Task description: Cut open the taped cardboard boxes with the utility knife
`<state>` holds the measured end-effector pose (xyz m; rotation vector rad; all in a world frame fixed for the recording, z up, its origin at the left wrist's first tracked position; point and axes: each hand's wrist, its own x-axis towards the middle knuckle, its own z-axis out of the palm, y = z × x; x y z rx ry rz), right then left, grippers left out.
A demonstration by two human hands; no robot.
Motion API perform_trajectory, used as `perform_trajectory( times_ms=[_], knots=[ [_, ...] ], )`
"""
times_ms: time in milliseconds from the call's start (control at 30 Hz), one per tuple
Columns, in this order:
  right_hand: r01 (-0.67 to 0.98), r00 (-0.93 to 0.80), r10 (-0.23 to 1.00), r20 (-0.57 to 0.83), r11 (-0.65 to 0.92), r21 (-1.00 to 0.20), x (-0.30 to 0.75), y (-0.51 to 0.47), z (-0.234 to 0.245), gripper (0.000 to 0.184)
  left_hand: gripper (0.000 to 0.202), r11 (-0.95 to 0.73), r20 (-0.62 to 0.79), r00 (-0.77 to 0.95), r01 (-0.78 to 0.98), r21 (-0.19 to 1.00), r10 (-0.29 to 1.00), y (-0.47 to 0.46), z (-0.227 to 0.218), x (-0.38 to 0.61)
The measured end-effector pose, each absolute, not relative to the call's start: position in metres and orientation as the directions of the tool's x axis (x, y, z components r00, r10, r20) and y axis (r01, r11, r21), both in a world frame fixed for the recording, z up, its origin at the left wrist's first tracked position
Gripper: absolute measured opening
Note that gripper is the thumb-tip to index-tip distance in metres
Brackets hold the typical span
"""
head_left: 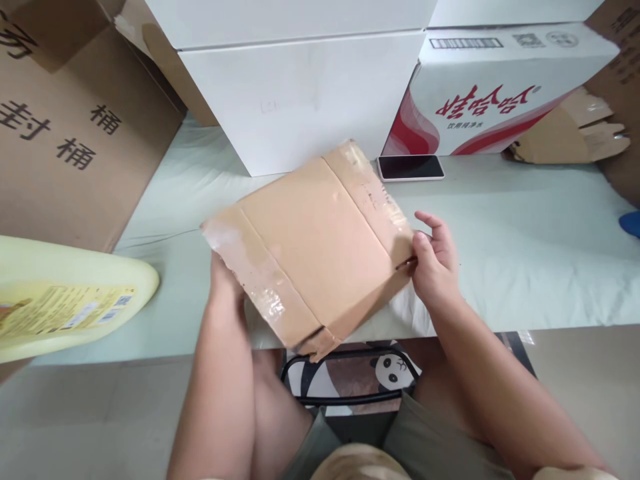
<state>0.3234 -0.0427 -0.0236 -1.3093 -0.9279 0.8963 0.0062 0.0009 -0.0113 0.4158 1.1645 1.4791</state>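
A flat brown cardboard box (315, 247) with worn tape strips across it is held tilted above the edge of a pale green bed surface (525, 247). My left hand (223, 277) is under the box's left side, its fingers hidden behind the cardboard. My right hand (434, 257) grips the box's right edge, thumb pressed on the corner and fingers curled behind.
A phone (411, 167) lies face up behind the box. White boxes (300, 93) and a red-and-white carton (495, 93) stand at the back. A big brown carton (75, 133) stands left; a yellow jug (65, 300) lies below it. A panda-patterned stool (360, 377) is between my knees.
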Motion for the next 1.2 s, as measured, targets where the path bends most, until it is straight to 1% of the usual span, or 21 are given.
perform_trajectory(
  times_ms=[67,167,233,300,400,467,533,600,667,733,800,833,900,967,1033,1067,1133,1200],
  knots=[
    [0.034,0.343,0.938,0.039,0.029,-0.999,0.333,-0.04,-0.023,0.04,0.015,0.131,-0.338,-0.306,-0.538,0.832,0.89,0.002,-0.006,0.006],
    [0.126,0.297,0.947,0.121,0.087,-0.988,0.349,-0.035,-0.025,0.043,0.016,0.12,-0.33,-0.294,-0.555,0.823,0.897,0.0,0.001,0.011],
    [0.145,0.295,0.945,0.14,0.1,-0.984,0.355,-0.033,-0.029,0.039,0.013,0.109,-0.33,-0.298,-0.574,0.812,0.896,0.0,0.003,0.014],
    [0.087,0.313,0.948,0.057,0.031,-0.996,0.356,-0.032,-0.032,0.038,0.013,0.104,-0.338,-0.297,-0.594,0.797,0.893,0.002,0.003,0.016],
    [-0.071,0.333,0.936,-0.118,-0.1,-0.993,0.348,-0.031,-0.033,0.055,0.011,0.092,-0.336,-0.279,-0.63,0.771,0.9,0.007,0.001,0.015],
    [-0.161,0.251,0.945,-0.209,-0.172,-0.972,0.342,-0.03,-0.032,0.057,0.017,0.065,-0.31,-0.276,-0.643,0.763,0.91,0.008,0.002,0.014],
    [-0.22,0.151,0.953,-0.262,-0.226,-0.949,0.337,-0.03,-0.031,0.052,0.024,-0.008,-0.231,-0.287,-0.643,0.766,0.93,0.006,0.005,0.015],
    [-0.245,0.144,0.952,-0.269,-0.229,-0.942,0.333,-0.029,-0.03,0.049,0.034,-0.084,-0.113,-0.258,-0.644,0.761,0.959,0.002,0.01,0.018],
    [-0.256,0.21,0.948,-0.239,-0.182,-0.949,0.331,-0.027,-0.03,0.049,0.047,-0.083,-0.038,-0.171,-0.643,0.761,0.984,-0.003,0.014,0.022],
    [-0.251,0.261,0.945,-0.199,-0.132,-0.959,0.329,-0.027,-0.029,0.05,0.051,-0.019,-0.064,-0.116,-0.601,0.799,0.991,-0.005,0.014,0.025],
    [-0.27,0.257,0.951,-0.169,-0.098,-0.958,0.328,-0.029,-0.025,0.05,0.052,0.009,-0.114,-0.16,-0.541,0.841,0.98,-0.003,0.01,0.025],
    [-0.293,0.226,0.96,-0.164,-0.094,-0.952,0.328,-0.031,-0.023,0.051,0.05,0.001,-0.121,-0.198,-0.521,0.854,0.973,-0.002,0.007,0.024],
    [-0.32,0.092,0.981,-0.173,-0.136,-0.938,0.327,-0.037,-0.017,0.054,0.042,-0.037,-0.108,-0.247,-0.517,0.855,0.963,0.002,0.003,0.023],
    [-0.271,-0.059,0.975,-0.216,-0.224,-0.936,0.326,-0.045,-0.011,0.055,0.036,-0.054,-0.092,-0.24,-0.537,0.842,0.966,0.004,0.002,0.024],
    [-0.198,-0.104,0.953,-0.284,-0.299,-0.933,0.324,-0.051,-0.005,0.055,0.035,-0.041,-0.101,-0.222,-0.556,0.83,0.97,0.003,0.005,0.027],
    [-0.189,-0.075,0.948,-0.309,-0.318,-0.929,0.324,-0.053,-0.003,0.054,0.034,-0.024,-0.114,-0.206,-0.567,0.823,0.972,0.002,0.007,0.029],
    [-0.232,0.056,0.946,-0.319,-0.298,-0.926,0.328,-0.056,0.001,0.055,0.031,0.042,-0.152,-0.136,-0.595,0.803,0.979,0.0,0.012,0.033],
    [-0.282,0.239,0.933,-0.269,-0.198,-0.939,0.344,-0.056,0.007,0.055,0.036,0.111,-0.185,-0.058,-0.615,0.781,0.981,-0.001,0.016,0.035]
  ],
)
